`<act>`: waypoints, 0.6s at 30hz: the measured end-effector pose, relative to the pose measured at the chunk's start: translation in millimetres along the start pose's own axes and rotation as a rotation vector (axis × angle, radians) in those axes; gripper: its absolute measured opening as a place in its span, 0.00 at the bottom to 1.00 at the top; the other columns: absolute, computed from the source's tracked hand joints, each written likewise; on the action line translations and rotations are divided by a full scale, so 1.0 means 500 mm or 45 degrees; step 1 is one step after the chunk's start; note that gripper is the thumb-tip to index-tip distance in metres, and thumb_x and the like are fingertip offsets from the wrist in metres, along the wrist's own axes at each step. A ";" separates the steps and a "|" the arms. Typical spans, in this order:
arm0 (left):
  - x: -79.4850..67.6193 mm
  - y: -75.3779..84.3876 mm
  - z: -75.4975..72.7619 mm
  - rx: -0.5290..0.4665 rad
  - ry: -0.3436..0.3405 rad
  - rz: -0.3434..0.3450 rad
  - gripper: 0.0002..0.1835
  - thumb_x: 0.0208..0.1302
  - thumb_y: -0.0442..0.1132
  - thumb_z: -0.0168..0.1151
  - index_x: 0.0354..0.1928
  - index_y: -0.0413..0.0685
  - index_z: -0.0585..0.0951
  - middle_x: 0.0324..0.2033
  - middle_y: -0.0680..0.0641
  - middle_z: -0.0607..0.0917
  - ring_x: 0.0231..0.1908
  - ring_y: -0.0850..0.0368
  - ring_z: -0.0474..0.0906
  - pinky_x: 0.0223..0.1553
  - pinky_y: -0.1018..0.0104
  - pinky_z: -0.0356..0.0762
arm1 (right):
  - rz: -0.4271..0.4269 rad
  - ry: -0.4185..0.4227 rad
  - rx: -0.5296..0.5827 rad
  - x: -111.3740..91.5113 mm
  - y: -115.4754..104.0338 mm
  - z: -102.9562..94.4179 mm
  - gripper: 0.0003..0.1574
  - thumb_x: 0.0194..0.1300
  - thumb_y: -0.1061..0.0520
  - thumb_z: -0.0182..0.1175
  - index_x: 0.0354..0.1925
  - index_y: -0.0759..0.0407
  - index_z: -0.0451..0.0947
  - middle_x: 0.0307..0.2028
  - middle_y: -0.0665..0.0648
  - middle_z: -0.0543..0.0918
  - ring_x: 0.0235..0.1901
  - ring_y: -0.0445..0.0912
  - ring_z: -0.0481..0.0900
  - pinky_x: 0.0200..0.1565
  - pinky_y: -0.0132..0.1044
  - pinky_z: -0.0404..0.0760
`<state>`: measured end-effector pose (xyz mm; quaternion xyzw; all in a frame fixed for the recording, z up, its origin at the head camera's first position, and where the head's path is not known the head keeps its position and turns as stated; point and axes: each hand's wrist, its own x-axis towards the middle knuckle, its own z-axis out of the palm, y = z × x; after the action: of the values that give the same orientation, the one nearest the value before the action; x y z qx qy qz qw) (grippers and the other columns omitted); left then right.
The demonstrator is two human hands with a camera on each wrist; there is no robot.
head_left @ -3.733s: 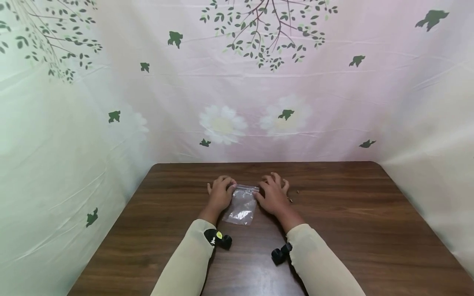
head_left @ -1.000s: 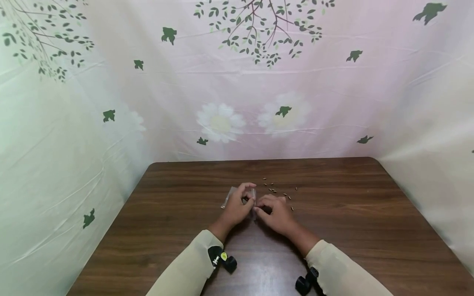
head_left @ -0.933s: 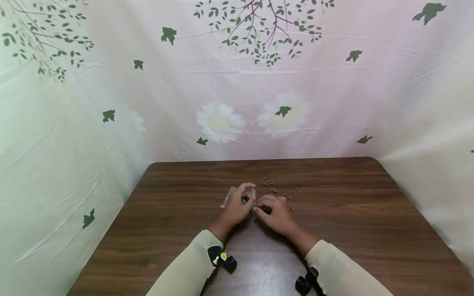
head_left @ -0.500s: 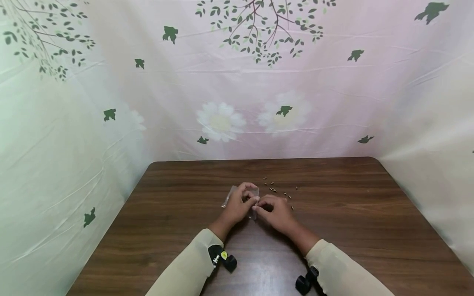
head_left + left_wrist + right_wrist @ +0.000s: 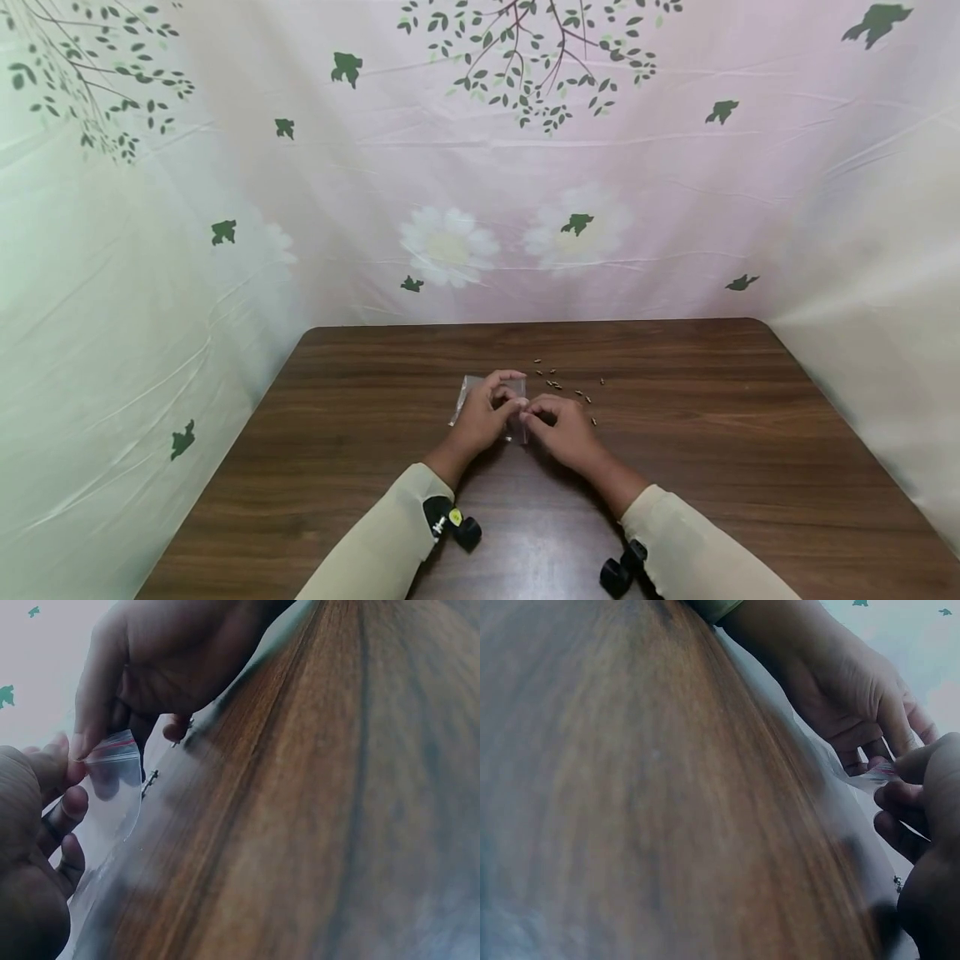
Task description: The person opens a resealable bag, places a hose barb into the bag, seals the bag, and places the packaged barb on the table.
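A small clear zip-lock bag [image 5: 467,390] is turned sideways between my hands, its zip end toward the right. My left hand [image 5: 480,418] pinches it close to the zip between thumb and fingers, covering much of its middle. On the zip edge, the thumb and fingertips of my right hand [image 5: 567,432] pinch right beside the left thumb. The left wrist view shows the bag's red zip line [image 5: 120,743] and a loose clear corner below it. In the right wrist view, a crumpled strip of the bag [image 5: 871,778] shows between both hands' fingers.
Several small brass-coloured metal pieces [image 5: 553,384] lie scattered on the brown wooden table [image 5: 712,467], beyond and to the right of my right hand. A printed cloth [image 5: 480,167] hangs behind the table and along its sides.
Earlier the bag lay flat, zip end away, a hand at each upper corner. It has since turned sideways with both hands pinching its zip end. In the last second its edge shifted slightly.
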<state>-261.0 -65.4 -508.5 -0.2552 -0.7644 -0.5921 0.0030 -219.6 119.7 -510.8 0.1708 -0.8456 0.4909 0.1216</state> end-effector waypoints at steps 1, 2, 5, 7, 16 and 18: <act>0.001 0.000 0.000 0.000 0.003 0.006 0.23 0.73 0.32 0.70 0.67 0.38 0.79 0.36 0.34 0.91 0.31 0.64 0.81 0.34 0.73 0.78 | -0.006 0.004 0.003 0.001 0.002 0.000 0.07 0.70 0.66 0.71 0.34 0.57 0.92 0.41 0.53 0.94 0.47 0.47 0.91 0.55 0.40 0.86; 0.002 0.000 0.001 -0.002 0.006 0.011 0.23 0.73 0.31 0.70 0.67 0.36 0.79 0.35 0.33 0.91 0.31 0.63 0.81 0.35 0.73 0.78 | -0.013 0.010 0.007 0.002 0.003 0.000 0.08 0.70 0.67 0.70 0.34 0.58 0.92 0.40 0.54 0.94 0.47 0.48 0.91 0.56 0.41 0.87; 0.004 0.001 0.001 0.017 -0.005 0.027 0.25 0.74 0.31 0.69 0.69 0.36 0.77 0.35 0.35 0.91 0.32 0.61 0.81 0.36 0.73 0.78 | -0.012 0.040 0.012 0.005 0.006 -0.001 0.10 0.68 0.70 0.68 0.34 0.60 0.92 0.38 0.55 0.94 0.46 0.49 0.91 0.55 0.41 0.87; 0.005 0.002 0.000 0.054 -0.021 0.035 0.25 0.76 0.32 0.68 0.71 0.39 0.76 0.35 0.37 0.91 0.33 0.62 0.81 0.38 0.72 0.77 | -0.004 0.069 0.016 0.006 0.007 -0.002 0.11 0.66 0.72 0.67 0.33 0.60 0.91 0.36 0.56 0.94 0.44 0.48 0.91 0.52 0.40 0.87; 0.010 -0.002 -0.012 0.093 -0.033 0.127 0.25 0.72 0.24 0.62 0.70 0.36 0.77 0.28 0.42 0.84 0.25 0.69 0.72 0.28 0.73 0.70 | 0.061 0.476 -0.169 0.018 0.020 -0.007 0.11 0.54 0.71 0.64 0.19 0.62 0.84 0.23 0.58 0.87 0.25 0.44 0.78 0.33 0.32 0.74; 0.011 -0.003 -0.016 0.097 -0.030 0.137 0.25 0.70 0.22 0.61 0.68 0.34 0.78 0.27 0.43 0.83 0.24 0.69 0.70 0.27 0.74 0.69 | 0.080 0.525 -0.201 0.020 0.022 -0.011 0.11 0.54 0.70 0.64 0.18 0.62 0.83 0.22 0.58 0.86 0.24 0.45 0.77 0.31 0.33 0.73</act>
<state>-268.7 -70.7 -506.0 -0.3027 -0.7716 -0.5583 0.0355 -233.1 127.8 -513.3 0.0305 -0.8436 0.4513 0.2894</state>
